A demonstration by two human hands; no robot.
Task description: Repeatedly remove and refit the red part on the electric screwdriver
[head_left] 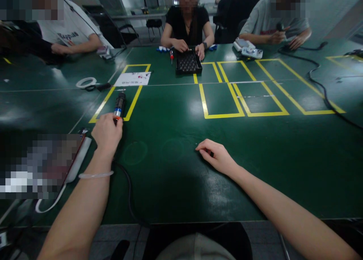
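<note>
Clasping black tool (pixel 119 105) between yellow tape lines (pixel 135 103), left grip (pixel 108 131); right grip (pixel 217 156), closure unclear, well apart from table edge (pixel 193 219)

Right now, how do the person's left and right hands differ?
The left hand grips a dark cylindrical tool; the right hand shows no such tool. A pale bracelet circles the left arm; the right arm has none. Both hands are over the green table, fingers curled.

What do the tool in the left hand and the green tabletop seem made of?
Cylindrical tool: probably plastic, its far end dark and dull; the pale band may be metal or label. Green tabletop: perhaps laminate or rubbery matting; smooth, with soft glare.
</note>
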